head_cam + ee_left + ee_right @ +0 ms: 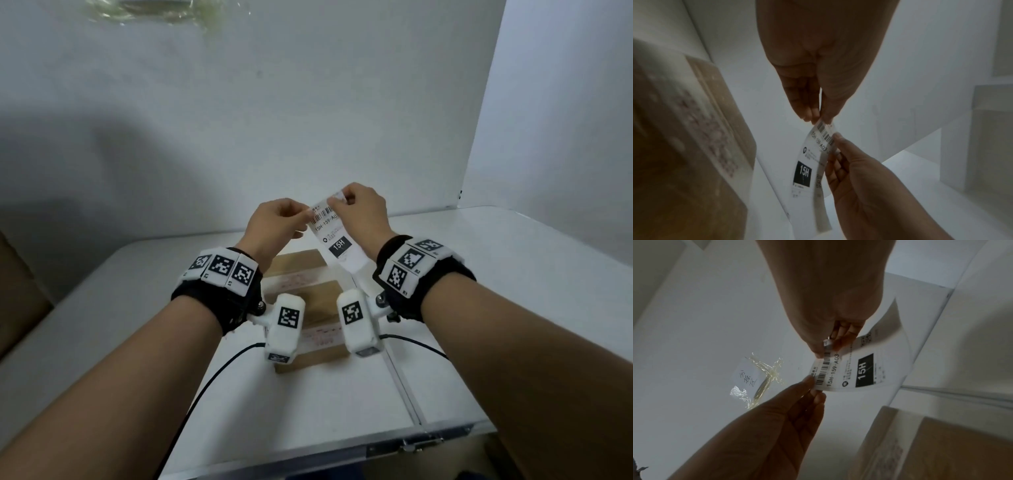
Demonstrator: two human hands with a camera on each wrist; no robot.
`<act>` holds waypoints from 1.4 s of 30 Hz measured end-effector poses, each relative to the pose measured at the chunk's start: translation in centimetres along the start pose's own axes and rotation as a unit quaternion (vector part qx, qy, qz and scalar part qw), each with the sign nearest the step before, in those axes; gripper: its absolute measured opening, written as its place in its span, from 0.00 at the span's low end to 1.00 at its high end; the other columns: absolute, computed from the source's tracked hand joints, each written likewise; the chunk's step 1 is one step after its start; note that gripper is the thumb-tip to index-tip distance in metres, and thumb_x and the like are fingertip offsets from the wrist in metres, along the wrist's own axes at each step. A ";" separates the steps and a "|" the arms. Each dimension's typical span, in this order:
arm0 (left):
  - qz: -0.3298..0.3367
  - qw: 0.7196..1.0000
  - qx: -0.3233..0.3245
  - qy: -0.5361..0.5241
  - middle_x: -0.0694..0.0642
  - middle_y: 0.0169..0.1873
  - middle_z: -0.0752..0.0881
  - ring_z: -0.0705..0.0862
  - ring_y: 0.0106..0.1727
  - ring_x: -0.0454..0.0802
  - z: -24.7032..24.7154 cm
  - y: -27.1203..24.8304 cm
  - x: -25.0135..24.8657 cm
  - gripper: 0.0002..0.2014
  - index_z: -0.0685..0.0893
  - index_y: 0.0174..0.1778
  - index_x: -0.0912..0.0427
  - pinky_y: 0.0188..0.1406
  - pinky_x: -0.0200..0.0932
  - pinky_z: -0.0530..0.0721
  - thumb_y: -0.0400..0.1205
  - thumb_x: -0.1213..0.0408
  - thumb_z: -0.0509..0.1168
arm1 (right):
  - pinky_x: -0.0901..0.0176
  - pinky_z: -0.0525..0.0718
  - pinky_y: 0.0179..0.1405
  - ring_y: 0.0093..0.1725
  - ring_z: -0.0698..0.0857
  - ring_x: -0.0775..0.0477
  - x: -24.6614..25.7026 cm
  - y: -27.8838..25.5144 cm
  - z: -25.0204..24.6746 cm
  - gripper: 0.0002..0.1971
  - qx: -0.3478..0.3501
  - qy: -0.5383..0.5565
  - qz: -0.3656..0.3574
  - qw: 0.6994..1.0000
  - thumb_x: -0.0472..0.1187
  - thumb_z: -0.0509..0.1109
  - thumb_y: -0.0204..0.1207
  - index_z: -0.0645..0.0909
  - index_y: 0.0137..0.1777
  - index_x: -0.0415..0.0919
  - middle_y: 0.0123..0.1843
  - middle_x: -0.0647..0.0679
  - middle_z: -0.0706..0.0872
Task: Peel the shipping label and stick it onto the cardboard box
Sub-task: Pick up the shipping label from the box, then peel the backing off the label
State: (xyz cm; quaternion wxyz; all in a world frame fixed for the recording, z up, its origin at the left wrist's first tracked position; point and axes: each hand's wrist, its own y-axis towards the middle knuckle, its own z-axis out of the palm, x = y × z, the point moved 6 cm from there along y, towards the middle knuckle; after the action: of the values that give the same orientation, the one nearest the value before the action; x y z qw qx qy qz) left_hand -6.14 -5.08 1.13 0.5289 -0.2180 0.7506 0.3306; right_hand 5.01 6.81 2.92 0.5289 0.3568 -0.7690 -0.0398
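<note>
Both hands hold a white shipping label (337,240) up above the table; it bears a barcode and a black "15H" block. My left hand (309,214) pinches its upper left corner, thumb against fingers. My right hand (337,200) pinches the upper right corner, where a thin layer looks slightly split from the sheet. The sheet's lower end hangs down toward my right wrist. A brown cardboard box (298,265) with a pale taped strip lies flat on the table under my wrists. The left wrist view shows the label (809,162) and the box (684,146). Right wrist view: label (859,369), box (941,443).
The white folding table (479,308) has a seam (404,394) running to a latch at its front edge. A white wall stands close behind, with crumpled clear tape (764,379) and a handwritten note on it. Brown cardboard (17,291) shows at the far left. Black cables (212,377) trail from the wrist cameras.
</note>
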 end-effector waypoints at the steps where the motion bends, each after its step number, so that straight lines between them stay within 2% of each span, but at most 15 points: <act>1: -0.002 1.000 -0.008 -0.003 0.51 0.35 0.88 0.84 0.36 0.44 -0.5 -0.2 0.2 0.03 0.87 0.41 0.60 0.44 0.39 0.86 0.78 0.64 0.72 | 0.67 0.80 0.35 0.45 0.86 0.48 0.1 -0.2 0.4 0.11 0.002 0.006 0.004 1.000 0.43 0.68 0.80 0.84 0.54 0.34 0.51 0.43 0.90; 5: -0.026 0.999 -0.017 -0.029 0.52 0.33 0.88 0.84 0.35 0.45 -2.2 -1.1 1.5 0.07 0.88 0.44 0.66 0.46 0.39 0.88 0.77 0.65 0.72 | 0.51 0.88 0.48 0.50 0.90 0.44 0.3 -1.0 1.8 0.11 0.027 0.015 0.019 0.999 0.44 0.69 0.79 0.84 0.53 0.37 0.52 0.43 0.91; 6: -0.033 0.999 -0.014 -0.042 0.52 0.34 0.88 0.85 0.36 0.46 -2.6 -1.5 1.8 0.06 0.88 0.44 0.66 0.45 0.38 0.88 0.77 0.65 0.73 | 0.50 0.88 0.50 0.51 0.89 0.44 0.4 -1.2 2.2 0.11 0.036 0.020 0.020 0.999 0.44 0.69 0.79 0.84 0.54 0.37 0.53 0.43 0.90; 9: -0.068 0.992 -0.012 -0.105 0.53 0.32 0.89 0.85 0.36 0.47 -3.3 -2.6 2.7 0.03 0.87 0.39 0.63 0.45 0.36 0.88 0.78 0.68 0.71 | 0.68 0.79 0.43 0.54 0.81 0.51 1.0 -1.9 3.1 0.15 0.032 0.043 0.004 0.999 0.40 0.70 0.78 0.78 0.63 0.39 0.60 0.46 0.80; 11: -0.088 0.982 -0.025 -0.165 0.54 0.30 0.88 0.85 0.33 0.46 -3.6 -3.2 3.3 0.04 0.86 0.38 0.63 0.44 0.35 0.89 0.79 0.70 0.70 | 0.74 0.73 0.39 0.53 0.78 0.53 1.6 -2.5 3.4 0.16 0.014 0.049 -0.011 0.999 0.38 0.71 0.76 0.74 0.62 0.39 0.59 0.47 0.75; 12: -0.097 0.976 -0.028 -0.193 0.56 0.31 0.88 0.85 0.32 0.46 -3.7 -3.4 3.6 0.04 0.86 0.39 0.64 0.44 0.34 0.89 0.80 0.71 0.69 | 0.75 0.74 0.38 0.52 0.80 0.52 1.8 -2.8 3.9 0.13 0.021 0.053 -0.012 0.998 0.38 0.71 0.76 0.76 0.59 0.39 0.57 0.47 0.78; 15: -0.121 0.957 -0.011 -0.265 0.60 0.37 0.88 0.89 0.37 0.46 -3.3 -3.9 4.0 0.05 0.86 0.43 0.68 0.50 0.35 0.89 0.81 0.72 0.66 | 0.67 0.82 0.47 0.50 0.86 0.52 2.6 -4.1 5.4 0.06 0.094 0.041 -0.027 0.994 0.38 0.71 0.75 0.86 0.50 0.39 0.51 0.48 0.90; 18: -0.132 0.941 0.020 -0.312 0.64 0.45 0.89 0.91 0.44 0.50 -2.7 -4.1 4.2 0.08 0.85 0.51 0.75 0.56 0.40 0.87 0.82 0.73 0.64 | 0.63 0.83 0.53 0.52 0.88 0.52 2.4 -4.4 5.7 0.06 0.111 0.033 -0.032 0.993 0.38 0.71 0.75 0.89 0.47 0.42 0.48 0.50 0.92; 22: -0.141 0.927 0.039 -0.345 0.67 0.50 0.89 0.92 0.47 0.51 -2.3 -4.5 4.5 0.13 0.81 0.60 0.78 0.55 0.39 0.88 0.82 0.75 0.64 | 0.48 0.90 0.54 0.50 0.90 0.49 1.5 -4.4 5.4 0.06 0.118 0.065 -0.004 0.991 0.37 0.72 0.74 0.90 0.44 0.41 0.46 0.48 0.93; 27: -0.129 0.931 0.038 -0.338 0.64 0.48 0.91 0.92 0.45 0.49 -2.1 -5.0 4.7 0.12 0.85 0.57 0.74 0.53 0.37 0.88 0.80 0.73 0.67 | 0.46 0.93 0.45 0.44 0.93 0.41 1.4 -5.4 5.2 0.06 0.129 0.130 0.026 0.983 0.32 0.71 0.76 0.89 0.49 0.36 0.47 0.42 0.91; 30: -0.120 0.939 0.040 -0.320 0.64 0.46 0.91 0.92 0.43 0.49 -2.1 -5.3 4.8 0.11 0.86 0.56 0.73 0.51 0.36 0.89 0.80 0.72 0.68 | 0.49 0.93 0.47 0.46 0.93 0.39 1.6 -5.8 5.2 0.06 0.128 0.142 0.024 0.981 0.31 0.71 0.77 0.89 0.50 0.34 0.46 0.40 0.91; 33: -0.114 0.947 0.026 -0.300 0.64 0.45 0.91 0.91 0.42 0.48 -2.4 -5.4 4.9 0.11 0.85 0.56 0.73 0.47 0.35 0.89 0.80 0.71 0.68 | 0.50 0.92 0.48 0.45 0.93 0.38 1.7 -6.0 5.5 0.06 0.130 0.142 0.026 0.981 0.31 0.71 0.77 0.89 0.50 0.33 0.43 0.42 0.90; 36: -0.114 0.951 0.018 -0.285 0.63 0.44 0.91 0.91 0.41 0.47 -2.6 -5.5 5.0 0.09 0.87 0.53 0.70 0.43 0.33 0.89 0.79 0.70 0.69 | 0.52 0.92 0.50 0.46 0.93 0.40 1.8 -6.1 5.7 0.07 0.130 0.132 0.019 0.982 0.32 0.71 0.77 0.89 0.52 0.33 0.44 0.44 0.90; 39: -0.116 0.954 0.016 -0.275 0.61 0.41 0.91 0.90 0.40 0.47 -2.7 -5.4 5.1 0.06 0.88 0.49 0.68 0.45 0.34 0.89 0.80 0.70 0.69 | 0.54 0.90 0.55 0.48 0.91 0.46 1.9 -6.0 5.5 0.07 0.118 0.111 0.000 0.987 0.33 0.71 0.76 0.90 0.51 0.36 0.46 0.45 0.91; 42: -0.112 0.954 0.018 -0.276 0.61 0.41 0.90 0.89 0.39 0.46 -2.8 -5.3 5.1 0.06 0.88 0.49 0.69 0.44 0.33 0.88 0.80 0.70 0.68 | 0.52 0.89 0.58 0.50 0.91 0.47 1.9 -6.0 5.6 0.07 0.117 0.120 0.001 0.986 0.33 0.71 0.76 0.90 0.51 0.37 0.48 0.44 0.92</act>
State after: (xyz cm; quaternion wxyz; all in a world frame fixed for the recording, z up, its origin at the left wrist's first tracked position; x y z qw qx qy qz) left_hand -6.15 -10.67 -4.47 0.7529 -0.1910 0.5523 0.3026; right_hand 3.03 -0.56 -0.64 0.5717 0.4179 -0.6998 0.0937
